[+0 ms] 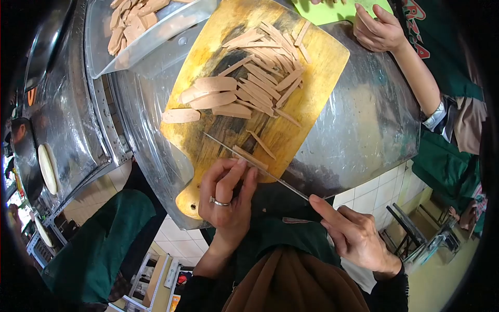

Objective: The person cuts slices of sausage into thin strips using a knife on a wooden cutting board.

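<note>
My right hand (358, 234) grips a long thin knife (280, 181) by its handle end, index finger stretched along it. The blade slants across the lower part of a worn yellow wooden cutting board (317, 88). My left hand (226, 195), with a ring on one finger, is closed with its fingertips at the blade, pressing on a pinkish-brown sausage slice (250, 157). A single cut strip (261, 144) lies just beyond. Several oval sausage slices (213, 100) overlap at the board's left. Farther up is a pile of thin sausage strips (270, 57).
A clear plastic tub (150, 49) with more slices stands at upper left. At upper right, a co-worker's hand (379, 28) is beside a green board (325, 11). Plastic film covers the table (358, 119). Another person's green apron (104, 239) shows at lower left.
</note>
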